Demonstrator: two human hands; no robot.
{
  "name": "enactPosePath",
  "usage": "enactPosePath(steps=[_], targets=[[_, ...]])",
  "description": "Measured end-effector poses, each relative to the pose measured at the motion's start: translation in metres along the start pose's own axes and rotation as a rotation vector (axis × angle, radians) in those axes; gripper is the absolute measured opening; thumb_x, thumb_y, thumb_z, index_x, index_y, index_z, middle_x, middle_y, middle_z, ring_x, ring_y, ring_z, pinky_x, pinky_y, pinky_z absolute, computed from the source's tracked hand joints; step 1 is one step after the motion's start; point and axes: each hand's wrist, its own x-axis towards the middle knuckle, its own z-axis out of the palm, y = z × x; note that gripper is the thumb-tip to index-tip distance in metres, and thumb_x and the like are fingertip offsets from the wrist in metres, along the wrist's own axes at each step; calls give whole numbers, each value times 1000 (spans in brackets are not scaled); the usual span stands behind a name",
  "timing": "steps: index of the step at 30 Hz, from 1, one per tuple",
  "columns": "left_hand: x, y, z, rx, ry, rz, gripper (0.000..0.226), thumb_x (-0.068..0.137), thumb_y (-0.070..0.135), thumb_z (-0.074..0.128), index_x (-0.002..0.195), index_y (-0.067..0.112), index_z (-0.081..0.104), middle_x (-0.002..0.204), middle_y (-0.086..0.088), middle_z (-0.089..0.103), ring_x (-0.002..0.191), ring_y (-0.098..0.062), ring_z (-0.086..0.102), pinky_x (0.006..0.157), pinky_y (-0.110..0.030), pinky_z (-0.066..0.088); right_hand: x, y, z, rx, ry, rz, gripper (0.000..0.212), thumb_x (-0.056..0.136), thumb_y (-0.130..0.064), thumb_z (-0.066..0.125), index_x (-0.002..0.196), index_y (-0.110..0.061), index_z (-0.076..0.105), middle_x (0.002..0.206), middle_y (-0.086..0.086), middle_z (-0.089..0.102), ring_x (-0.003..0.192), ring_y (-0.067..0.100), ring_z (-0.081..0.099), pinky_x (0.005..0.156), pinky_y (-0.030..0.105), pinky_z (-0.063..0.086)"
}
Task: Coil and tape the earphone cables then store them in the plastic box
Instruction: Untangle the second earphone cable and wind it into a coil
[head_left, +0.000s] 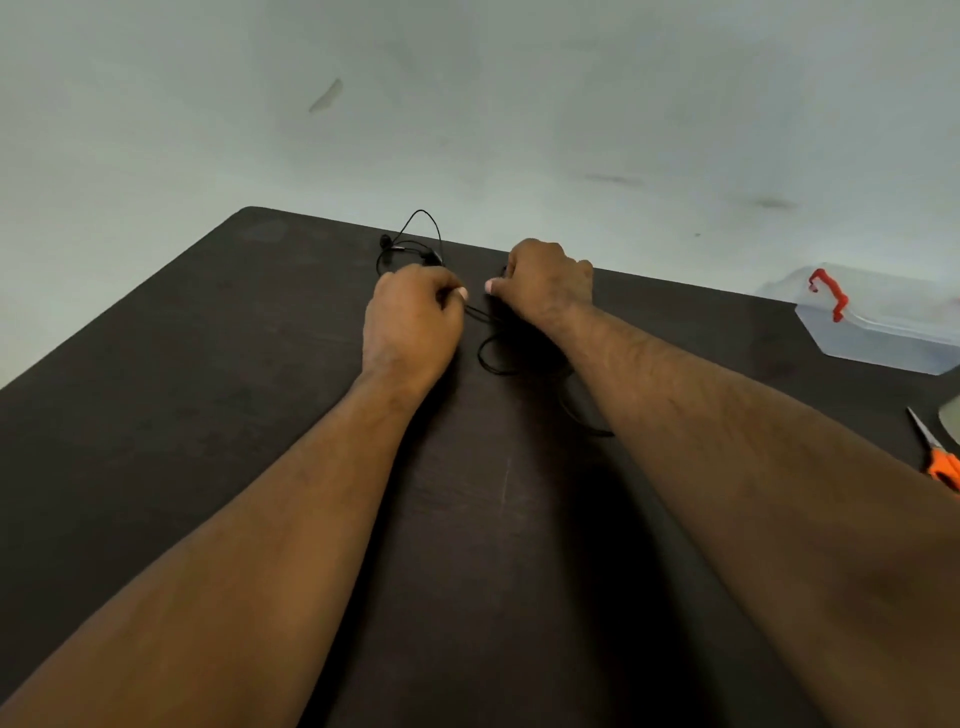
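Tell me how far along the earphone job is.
Done: nothing; the cable lies in loose loops on the table. In hand: left hand and right hand each pinch the cable, starting the coil. Left: coiling, taping, storing in the box. No tape visible.

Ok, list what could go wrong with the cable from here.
1. The thin black earphone cable lies in loose crossing loops between the left hand and right hand; pulling may knot it.
2. One loop and the black earbuds sit at the dark wooden table's far edge and could slide off.
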Motion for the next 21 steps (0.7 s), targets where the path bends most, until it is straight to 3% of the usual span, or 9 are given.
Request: enactPosePath(steps=[3,6,9,11,13,17,21], targets=[[3,-5,4,-32,13,4,25,91,22,59,112,19,70,108,2,69,101,-17,62,88,-38,54,-5,-3,5,-33,26,-52,14,93,-30,54,95,-18,61,104,3,65,101,27,60,89,40,43],[6,-7,8,-45,-3,62,45,92,28,58,136,26,52,137,0,51,123,-22,47,99,-35,40,-25,-2,-13,83,1,-250,11,95,-28,52,89,-20,55,93,-2,63,92,23,60,82,39,46],[3,-2,3,-187,-54,138,41,92,49,51,131,38,54,148,3,41,135,-25,39,106,-47,35,-59,4,-54,202,3,-464,12,95,-26,55,93,-15,59,82,-4,66,77,17,61,72,33,48],[-8,8,-5,-373,-124,174,27,93,50,52,108,35,68,134,8,54,134,-14,41,104,-47,40,-82,10,-83,292,33,-513,7,92,-22,61,92,-15,63,80,-7,66,75,11,61,69,27,48],[-34,28,-15,-575,-208,160,18,94,35,55,90,24,69,120,5,61,124,-10,51,98,-35,46,-104,19,-105,309,60,-528,6,89,-20,65,92,-16,68,83,-6,67,78,11,61,73,28,50],[-83,60,-24,-682,-151,104,23,98,21,52,85,11,68,92,-13,69,91,-23,64,85,-35,50,-141,33,-127,120,59,-637,16,93,-22,59,99,-17,73,87,-4,65,83,12,57,76,34,49],[-109,74,-43,-645,-190,64,24,99,14,53,80,9,68,65,-3,62,67,-14,57,70,-24,47,-173,48,-145,-11,141,-658,18,94,-25,57,98,-18,73,89,-2,66,86,15,54,71,33,46]])
